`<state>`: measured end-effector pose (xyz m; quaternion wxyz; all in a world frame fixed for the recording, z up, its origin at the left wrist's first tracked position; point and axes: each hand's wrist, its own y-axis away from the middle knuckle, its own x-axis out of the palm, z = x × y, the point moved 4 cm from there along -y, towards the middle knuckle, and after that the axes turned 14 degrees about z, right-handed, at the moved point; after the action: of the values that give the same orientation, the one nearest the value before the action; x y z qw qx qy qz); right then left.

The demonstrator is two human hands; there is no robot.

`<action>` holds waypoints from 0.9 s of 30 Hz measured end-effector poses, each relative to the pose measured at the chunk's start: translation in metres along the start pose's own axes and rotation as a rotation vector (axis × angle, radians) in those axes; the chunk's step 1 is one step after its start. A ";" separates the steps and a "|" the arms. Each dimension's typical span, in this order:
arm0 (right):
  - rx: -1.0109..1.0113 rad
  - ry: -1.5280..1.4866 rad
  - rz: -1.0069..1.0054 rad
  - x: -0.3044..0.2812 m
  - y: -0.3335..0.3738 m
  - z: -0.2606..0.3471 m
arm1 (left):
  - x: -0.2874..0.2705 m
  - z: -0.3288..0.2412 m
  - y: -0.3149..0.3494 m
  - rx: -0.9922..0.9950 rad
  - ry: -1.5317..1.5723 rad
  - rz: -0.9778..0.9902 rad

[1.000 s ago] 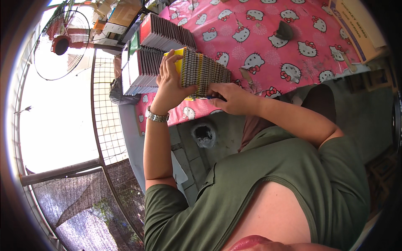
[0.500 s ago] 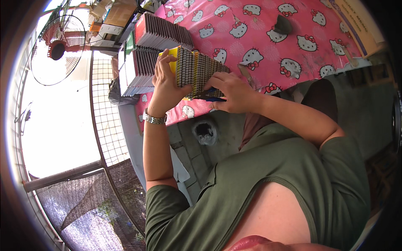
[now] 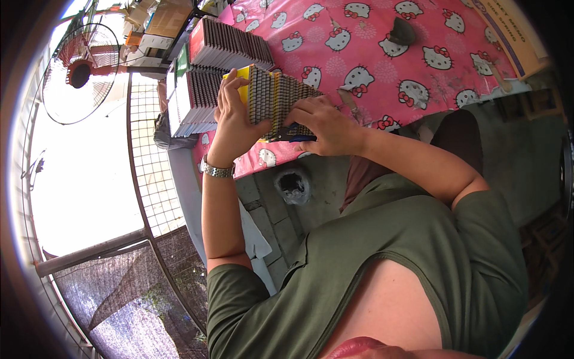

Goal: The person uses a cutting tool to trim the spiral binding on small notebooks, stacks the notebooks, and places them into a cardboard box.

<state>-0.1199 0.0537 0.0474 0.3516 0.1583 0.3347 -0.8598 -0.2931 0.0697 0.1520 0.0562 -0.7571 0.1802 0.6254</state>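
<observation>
A stack of spiral notepads [image 3: 267, 99] with yellow covers and dark wire bindings sits at the table's near edge, its bound spines facing me. My left hand [image 3: 236, 122] is closed around the stack's left end, fingers over the yellow cover and thumb against the wire spines. At the near right side of the spines, my right hand [image 3: 327, 127] is closed on a tool with blue handles [image 3: 299, 139]. Most of that tool is hidden by the fingers, so its exact kind does not show.
Two more piles of spiral notebooks, one red-covered [image 3: 230, 48] and one green-covered [image 3: 194, 96], stand behind and left. A pink patterned cloth [image 3: 335, 66] covers the table, with a dark scrap [image 3: 402, 31] on it. A carton [image 3: 508, 36] lies far right; a lined bin [image 3: 293, 185] is below.
My right hand has shifted slightly up and left along the spines, and less of the blue handles shows. My left hand keeps its grip on the stack.
</observation>
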 end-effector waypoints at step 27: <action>0.057 -0.115 0.120 0.003 0.002 -0.004 | 0.002 -0.011 -0.002 -0.086 -0.122 0.058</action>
<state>-0.1198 0.0536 0.0424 0.4162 0.1384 0.2793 -0.8542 -0.2815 0.0675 0.1523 0.0165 -0.7138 0.1715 0.6788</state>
